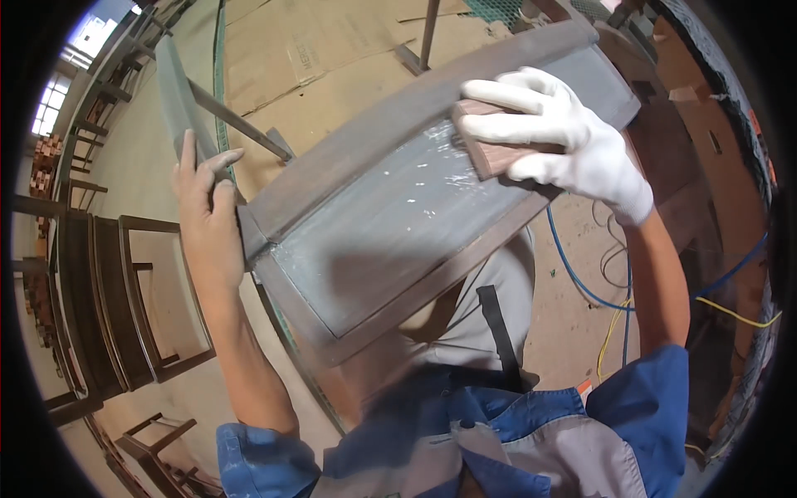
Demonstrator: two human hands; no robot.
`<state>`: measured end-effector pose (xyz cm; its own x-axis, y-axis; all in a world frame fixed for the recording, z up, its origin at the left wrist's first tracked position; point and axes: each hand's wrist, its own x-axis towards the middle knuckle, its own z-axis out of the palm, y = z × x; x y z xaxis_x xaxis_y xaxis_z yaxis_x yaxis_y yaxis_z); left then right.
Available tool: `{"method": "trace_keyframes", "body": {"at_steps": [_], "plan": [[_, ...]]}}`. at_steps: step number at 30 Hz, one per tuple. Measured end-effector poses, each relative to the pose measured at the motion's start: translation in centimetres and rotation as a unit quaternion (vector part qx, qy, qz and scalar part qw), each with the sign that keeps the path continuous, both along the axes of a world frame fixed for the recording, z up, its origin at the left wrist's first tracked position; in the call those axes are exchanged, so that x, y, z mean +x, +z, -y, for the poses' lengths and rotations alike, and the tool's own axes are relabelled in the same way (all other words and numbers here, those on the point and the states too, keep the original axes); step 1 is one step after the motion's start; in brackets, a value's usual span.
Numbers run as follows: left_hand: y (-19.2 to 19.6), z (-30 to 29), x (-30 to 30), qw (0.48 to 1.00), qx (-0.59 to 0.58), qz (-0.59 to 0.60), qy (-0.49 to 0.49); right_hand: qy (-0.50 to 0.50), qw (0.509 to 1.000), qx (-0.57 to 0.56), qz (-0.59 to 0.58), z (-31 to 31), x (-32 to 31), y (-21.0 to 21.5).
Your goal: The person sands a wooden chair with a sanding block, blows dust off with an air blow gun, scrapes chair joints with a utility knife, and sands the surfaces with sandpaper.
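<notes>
A dark wooden furniture frame, possibly a chair, is tilted in front of me; its grey flat panel (374, 232) has pale dusty flecks near the middle. My right hand (564, 137), in a white glove, is closed around a reddish-brown wooden block (491, 149) and presses it against the panel's right half. Whether sandpaper covers the block's underside is hidden. My bare left hand (207, 207) grips the frame's left corner, beside a slanting grey side piece (173, 87). Its fingers curl over the wood, partly hidden.
Flattened cardboard (307, 50) lies on the floor beyond the frame. Blue hose (573, 278) and a yellow cord (613, 332) trail at the right, near a brown box wall (722, 191). Dark wooden chairs (124, 307) stand along the left.
</notes>
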<state>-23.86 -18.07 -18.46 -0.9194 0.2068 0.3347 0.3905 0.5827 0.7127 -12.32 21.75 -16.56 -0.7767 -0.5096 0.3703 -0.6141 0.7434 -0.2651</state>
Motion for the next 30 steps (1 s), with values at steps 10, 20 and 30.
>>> {"method": "trace_keyframes", "body": {"at_steps": [10, 20, 30], "plan": [[2.0, 0.4, -0.2, 0.970, -0.209, -0.048, -0.114, 0.010, 0.994, 0.022, -0.103, -0.5, 0.1, 0.6], [0.2, 1.4, -3.2, 0.994, -0.089, -0.053, -0.028, 0.132, 0.985, 0.090, -0.065, 7.3, -2.9, 1.1], [1.5, 0.9, -5.6, 0.988, 0.084, 0.121, 0.046, 0.143, 0.989, -0.037, 0.001, 14.8, -6.5, 2.7]]}}
